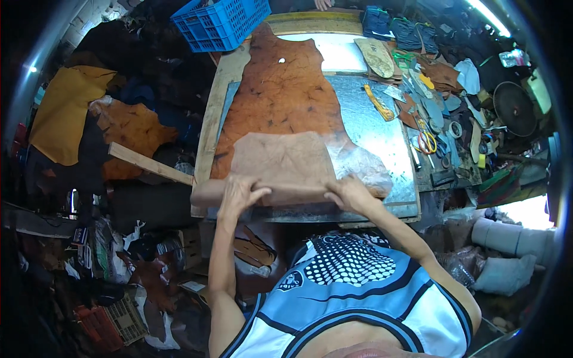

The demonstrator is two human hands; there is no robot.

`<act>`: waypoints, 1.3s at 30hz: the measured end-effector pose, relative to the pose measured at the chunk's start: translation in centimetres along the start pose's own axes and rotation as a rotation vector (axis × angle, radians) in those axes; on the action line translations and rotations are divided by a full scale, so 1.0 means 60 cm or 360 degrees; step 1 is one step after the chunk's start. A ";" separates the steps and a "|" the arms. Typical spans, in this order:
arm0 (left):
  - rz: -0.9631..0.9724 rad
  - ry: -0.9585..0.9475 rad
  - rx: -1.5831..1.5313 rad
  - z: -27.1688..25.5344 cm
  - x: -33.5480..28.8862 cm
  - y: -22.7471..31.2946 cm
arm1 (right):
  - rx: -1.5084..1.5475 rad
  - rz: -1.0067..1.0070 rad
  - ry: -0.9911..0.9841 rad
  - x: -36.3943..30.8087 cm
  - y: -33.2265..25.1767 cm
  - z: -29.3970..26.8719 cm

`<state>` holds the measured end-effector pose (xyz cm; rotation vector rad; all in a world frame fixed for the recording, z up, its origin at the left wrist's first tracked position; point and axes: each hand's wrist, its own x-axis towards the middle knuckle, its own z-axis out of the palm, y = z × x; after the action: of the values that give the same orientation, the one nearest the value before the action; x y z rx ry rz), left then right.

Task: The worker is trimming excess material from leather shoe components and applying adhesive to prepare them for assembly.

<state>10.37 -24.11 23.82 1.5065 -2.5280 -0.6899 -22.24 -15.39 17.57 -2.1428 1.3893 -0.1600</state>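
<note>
- Head view, and all eyes go to the orange-brown hide, stretched down the tabletop from the far edge to the near one, its upper end running narrower toward the far-left corner.
- Over its lower end sits a pale tan layer; whether that's the hide's own underside or a second piece, I cannot tell. Along the near edge it bunches into a thick band, rolled or folded.
- Left hand grasps that band, fingers over the top, thumb pointing along it; the band's left end pokes past the tabletop's near-left corner.
- Right hand pinches the band's other end, thumb and fingers closed around the leather, beside the hide's glossy near-right part.
- So the step in hand looks like turning or rolling the leather at the near edge, a two-handed job. The next move seems to call for matched grip and even tension, both ends level, so it doesn't skew or crease.
- Farther out: a blue crate at the far-left corner, an oval pattern piece toward the far-right, a yellow tool near the right edge.
- Past that edge, scissors; past the far edge, another person's hand.
</note>
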 end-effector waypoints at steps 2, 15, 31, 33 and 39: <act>0.0122 0.0152 0.0176 0.007 0.035 -0.027 | 0.0010 0.0177 0.0176 0.030 -0.009 -0.037; 0.0159 -0.0155 0.0378 0.132 0.016 -0.088 | -0.0187 -0.0233 0.0318 0.096 0.039 0.166; -0.0067 -0.1098 -0.0253 0.191 0.131 -0.086 | 0.0158 -0.0056 -0.0054 0.049 0.100 0.078; -0.0164 -0.0536 -0.0531 0.205 0.145 -0.086 | -0.0161 -0.0198 0.0338 0.053 0.105 0.090; -0.0037 -0.0195 -0.0137 0.230 0.147 -0.083 | -0.0465 -0.0248 0.0468 0.028 0.114 0.126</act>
<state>5.48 -29.22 8.27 1.5114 -2.5348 -0.9086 -23.97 -15.85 7.40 -2.5536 1.4802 -0.3655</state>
